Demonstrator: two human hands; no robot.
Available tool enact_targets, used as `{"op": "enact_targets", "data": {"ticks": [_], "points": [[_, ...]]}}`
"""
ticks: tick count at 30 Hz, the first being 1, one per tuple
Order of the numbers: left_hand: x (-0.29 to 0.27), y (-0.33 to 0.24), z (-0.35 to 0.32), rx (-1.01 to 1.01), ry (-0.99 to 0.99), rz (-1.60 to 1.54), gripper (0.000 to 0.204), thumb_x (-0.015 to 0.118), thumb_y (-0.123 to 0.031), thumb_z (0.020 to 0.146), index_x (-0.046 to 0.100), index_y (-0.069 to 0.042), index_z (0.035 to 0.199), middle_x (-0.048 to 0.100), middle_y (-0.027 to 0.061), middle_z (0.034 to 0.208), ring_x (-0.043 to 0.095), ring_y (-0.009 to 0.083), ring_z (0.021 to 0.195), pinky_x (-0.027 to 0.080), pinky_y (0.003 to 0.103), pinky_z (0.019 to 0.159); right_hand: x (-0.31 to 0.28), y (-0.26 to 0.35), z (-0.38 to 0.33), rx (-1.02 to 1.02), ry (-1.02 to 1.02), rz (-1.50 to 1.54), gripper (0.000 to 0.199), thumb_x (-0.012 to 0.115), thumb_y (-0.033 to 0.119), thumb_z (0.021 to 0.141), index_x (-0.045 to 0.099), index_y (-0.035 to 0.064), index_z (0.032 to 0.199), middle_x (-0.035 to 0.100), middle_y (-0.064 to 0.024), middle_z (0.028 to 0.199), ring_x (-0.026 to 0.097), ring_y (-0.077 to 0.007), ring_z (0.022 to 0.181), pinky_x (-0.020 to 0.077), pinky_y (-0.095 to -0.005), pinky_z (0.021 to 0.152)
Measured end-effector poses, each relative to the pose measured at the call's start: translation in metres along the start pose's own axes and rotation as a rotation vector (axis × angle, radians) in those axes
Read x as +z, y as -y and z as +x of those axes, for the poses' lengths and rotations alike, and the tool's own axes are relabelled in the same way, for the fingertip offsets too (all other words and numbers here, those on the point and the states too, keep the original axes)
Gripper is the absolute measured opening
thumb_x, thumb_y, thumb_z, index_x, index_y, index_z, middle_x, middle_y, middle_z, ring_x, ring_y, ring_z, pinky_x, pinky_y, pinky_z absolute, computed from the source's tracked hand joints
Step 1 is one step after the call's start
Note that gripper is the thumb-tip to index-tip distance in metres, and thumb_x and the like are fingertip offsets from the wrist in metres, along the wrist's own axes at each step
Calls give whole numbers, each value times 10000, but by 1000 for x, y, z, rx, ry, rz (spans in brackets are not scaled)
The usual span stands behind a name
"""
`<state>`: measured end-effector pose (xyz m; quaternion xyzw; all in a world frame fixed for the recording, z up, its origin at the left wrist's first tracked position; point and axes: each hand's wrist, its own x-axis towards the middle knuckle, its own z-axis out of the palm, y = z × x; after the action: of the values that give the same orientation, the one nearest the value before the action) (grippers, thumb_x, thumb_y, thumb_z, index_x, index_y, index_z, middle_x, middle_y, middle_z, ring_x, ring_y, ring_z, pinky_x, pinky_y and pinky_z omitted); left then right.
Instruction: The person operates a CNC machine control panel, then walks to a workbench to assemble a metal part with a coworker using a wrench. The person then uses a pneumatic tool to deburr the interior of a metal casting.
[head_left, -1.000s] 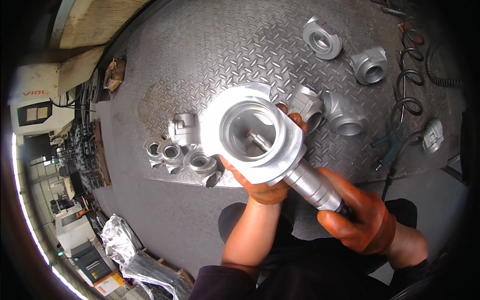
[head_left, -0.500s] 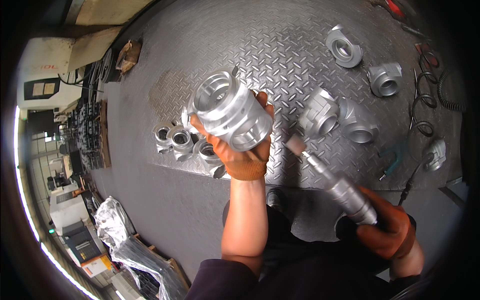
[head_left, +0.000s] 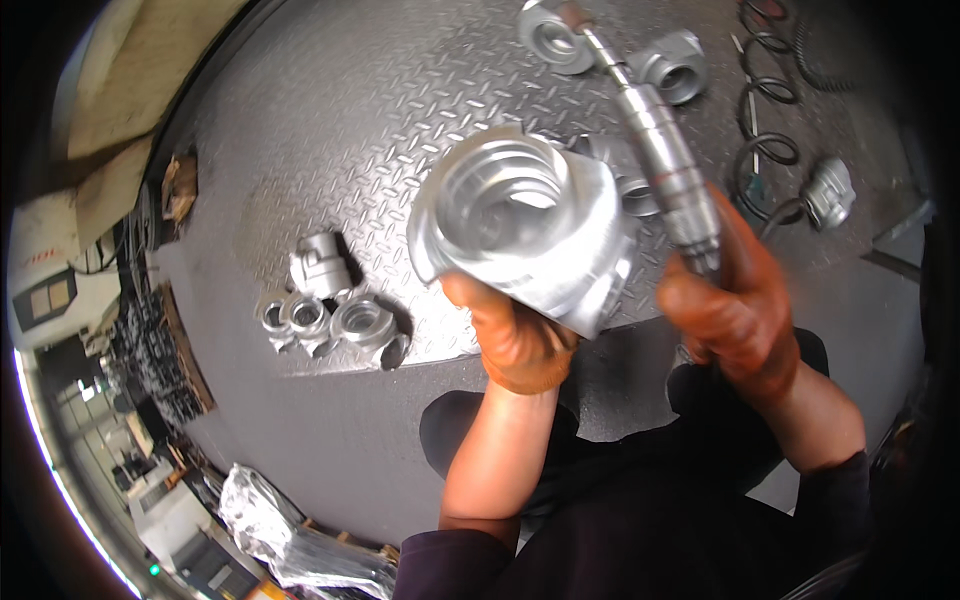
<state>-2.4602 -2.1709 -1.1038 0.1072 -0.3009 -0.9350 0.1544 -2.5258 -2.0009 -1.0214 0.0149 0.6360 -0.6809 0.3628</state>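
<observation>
One casting: I see a bright metal housing point(head_left: 525, 225) with a wide round bore, held up over the checker-plate floor point(head_left: 300, 130), centre of view.
Left hand point(head_left: 515, 335): gloved fingers clamped under its near rim.
Right hand point(head_left: 735, 310): closed round a slim metal grinder point(head_left: 660, 150) pointing far.
Handling: I judge it heavy, rigid, slick; grip the thick rim.
Around: small fittings point(head_left: 330, 315) lie left, more castings point(head_left: 675, 65) far right.
</observation>
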Motion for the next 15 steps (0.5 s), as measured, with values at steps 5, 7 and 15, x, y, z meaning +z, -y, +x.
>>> {"op": "enact_targets", "data": {"ticks": [5, 7, 15], "points": [[-10, 21, -21, -18, 134, -103, 928, 740, -571, 846, 379, -53, 1526, 478, 158, 1492, 512, 320, 1355, 474, 477, 1145, -13, -41, 2, -242, -20, -4, 731, 677, 133, 945, 309, -21, 1558, 610, -90, 1120, 594, -139, 967, 489, -279, 872], [-14, 19, -23, -31, 150, -90, 1027, 786, -596, 785, 366, -29, 1530, 479, 159, 1493, 511, 310, 1356, 461, 465, 1146, -10, -31, 1, -330, -69, -141, 671, 677, 150, 962, 367, -54, 1520, 622, -151, 1263, 617, -208, 1121, 483, -327, 997], [-7, -20, 2, -233, 307, -325, 1387, 455, -991, 712, 237, 84, 1561, 443, 223, 1521, 481, 320, 1385, 401, 458, 1152, -25, -33, 5, -631, -324, -594, 762, 748, 67, 892, 364, -47, 1539, 601, -179, 1342, 639, -231, 1137, 527, -346, 938]]}}
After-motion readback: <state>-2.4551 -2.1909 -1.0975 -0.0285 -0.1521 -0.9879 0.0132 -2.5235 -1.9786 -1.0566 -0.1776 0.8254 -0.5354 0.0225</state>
